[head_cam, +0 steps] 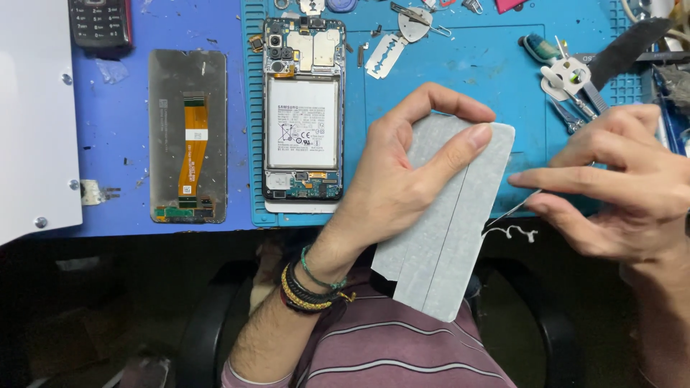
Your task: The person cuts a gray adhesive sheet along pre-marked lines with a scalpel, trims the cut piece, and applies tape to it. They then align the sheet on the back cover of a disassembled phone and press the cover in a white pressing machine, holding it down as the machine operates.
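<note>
My left hand [402,172] has its fingers clamped on a pale grey rectangular sheet with a lengthwise seam [447,223], held mid-frame and overhanging the near edge of the blue counter [115,122]. My right hand [618,187], at right, pinches a thin metal tool [514,208] just at the sheet's right edge (a white shred curls there). The opened phone with its white battery [302,115] lies upper centre, apart from the sheet's left edge.

The keypad phone [100,21] is cut off by the top edge. The left hand [402,172] hides part of the grey sheet [445,237]. The thin tool [514,208] in the right hand [618,179], perhaps tweezers, is too small to tell.
</note>
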